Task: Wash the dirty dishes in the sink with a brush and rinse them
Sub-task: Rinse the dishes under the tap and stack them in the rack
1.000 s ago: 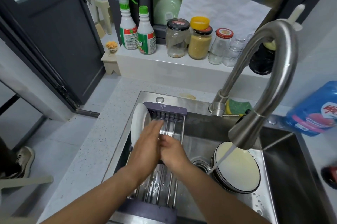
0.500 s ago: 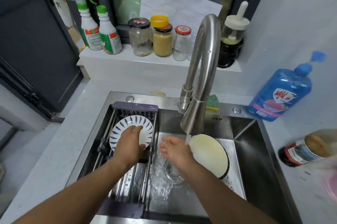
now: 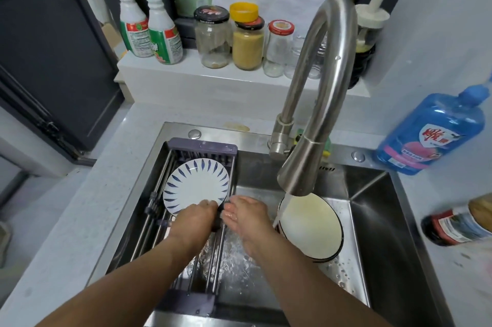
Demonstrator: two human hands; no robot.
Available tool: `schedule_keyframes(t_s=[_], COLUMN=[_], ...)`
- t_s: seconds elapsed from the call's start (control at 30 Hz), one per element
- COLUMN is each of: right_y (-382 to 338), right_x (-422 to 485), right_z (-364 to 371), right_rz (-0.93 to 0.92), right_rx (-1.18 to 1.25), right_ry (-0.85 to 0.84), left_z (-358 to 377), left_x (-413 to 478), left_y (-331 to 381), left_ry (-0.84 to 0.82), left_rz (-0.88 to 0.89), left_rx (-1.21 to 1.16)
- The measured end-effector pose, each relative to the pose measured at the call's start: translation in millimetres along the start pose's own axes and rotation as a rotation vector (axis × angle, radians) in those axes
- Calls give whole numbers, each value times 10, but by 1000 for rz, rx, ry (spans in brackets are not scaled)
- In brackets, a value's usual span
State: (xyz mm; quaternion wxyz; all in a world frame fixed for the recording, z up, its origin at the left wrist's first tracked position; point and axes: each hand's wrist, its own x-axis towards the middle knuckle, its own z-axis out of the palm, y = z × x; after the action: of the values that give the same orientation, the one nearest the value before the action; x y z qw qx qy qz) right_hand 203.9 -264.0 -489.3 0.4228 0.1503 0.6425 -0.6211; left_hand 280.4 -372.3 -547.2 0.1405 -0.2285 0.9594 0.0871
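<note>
The steel sink (image 3: 372, 222) surrounds both hands, and the arched faucet (image 3: 332, 60) runs water (image 3: 280, 209) just right of the right hand. A slatted rack (image 3: 205, 146) lies under the left hand. Cream bowls (image 3: 311, 230) sit stacked just right of the right hand. A blue-patterned plate (image 3: 197, 185) lies on the rack beyond the left hand (image 3: 193, 222), whose bent fingers cover its near rim; whether they grip it cannot be told. The right hand (image 3: 246, 216) is wet and relaxed, holding nothing.
</note>
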Motion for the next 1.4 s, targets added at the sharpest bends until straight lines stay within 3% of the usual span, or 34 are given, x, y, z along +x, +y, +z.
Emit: schedule_keyframes(t_s=[0.1,0.37,0.53,0.63,0.77,0.97,1.13,1.4], right_y=[117,119,83,89,231,373,518,461], right_x=[54,84,16,-9,25,87,210,202], right_z=[200,529,787,890,1140,1444,1539,1469], right_rz=[-13,-154,-229,-327,-354,-313,-294,-315], right_rx=[-55,-267,-356,-412,-560,-641,-604,-563], right_ry=[8,59,-97,-260,-328,-422,-421,-390], left_z=[-53,-162,-384,-521,-649,-658,-709,-770], left_x=[-88,-238,-274,-258,-208,-222,-199,-162], left_y=[-8,-204,-398,-611,-918,-1219,-1159,-1020], left_ry=[2,231,337,450,450,472,472,524], left_rz=[-28,-144,-299,-278,-351,-430,-396,-344], left_rx=[33,-344,-777,-780,-892,-920,-940,-648])
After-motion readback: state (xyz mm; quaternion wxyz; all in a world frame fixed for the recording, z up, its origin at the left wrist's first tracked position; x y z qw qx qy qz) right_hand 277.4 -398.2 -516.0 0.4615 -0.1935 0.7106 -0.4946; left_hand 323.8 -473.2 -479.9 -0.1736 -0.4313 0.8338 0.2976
